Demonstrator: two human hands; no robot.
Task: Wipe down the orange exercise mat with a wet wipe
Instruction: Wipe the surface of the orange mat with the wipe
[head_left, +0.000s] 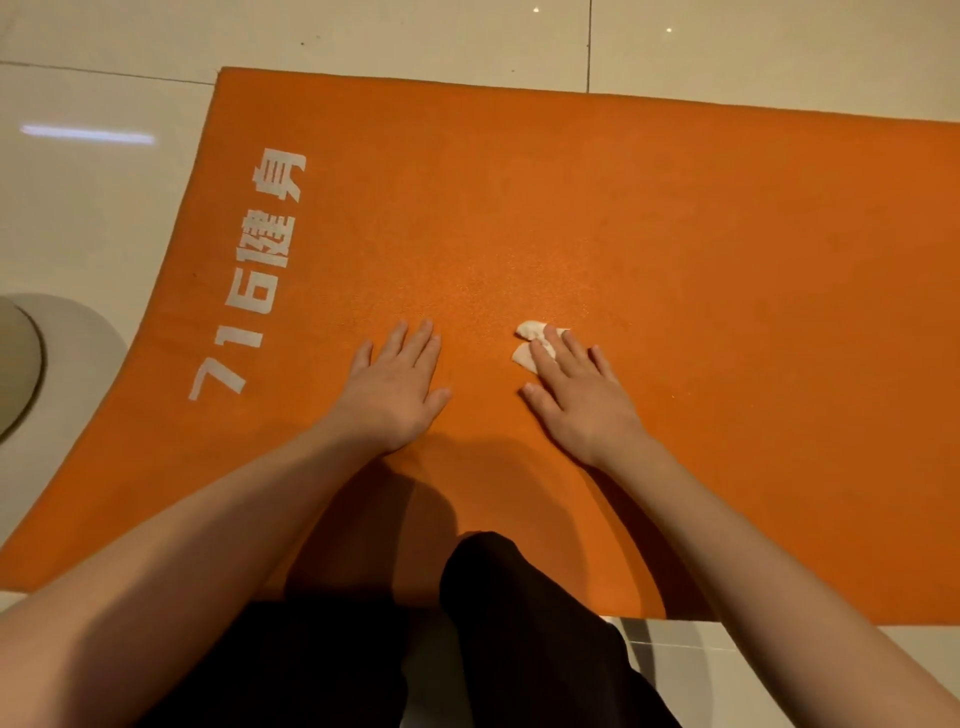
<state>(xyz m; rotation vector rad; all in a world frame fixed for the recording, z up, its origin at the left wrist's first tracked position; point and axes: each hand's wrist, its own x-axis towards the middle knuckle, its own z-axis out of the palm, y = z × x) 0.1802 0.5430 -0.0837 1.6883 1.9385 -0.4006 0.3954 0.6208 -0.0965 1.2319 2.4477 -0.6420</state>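
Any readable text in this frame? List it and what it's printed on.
"716健身": white print running along the left end of the orange mat, turned sideways to the camera.
No other text is visible; none on the wipe, the floor tiles or the round object at left.

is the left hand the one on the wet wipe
No, the wet wipe lies under the right hand; the left hand rests flat on bare mat.

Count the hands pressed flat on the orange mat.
2. The left hand lies bare near the white lettering; the right hand lies beside it, fingers on the wet wipe.
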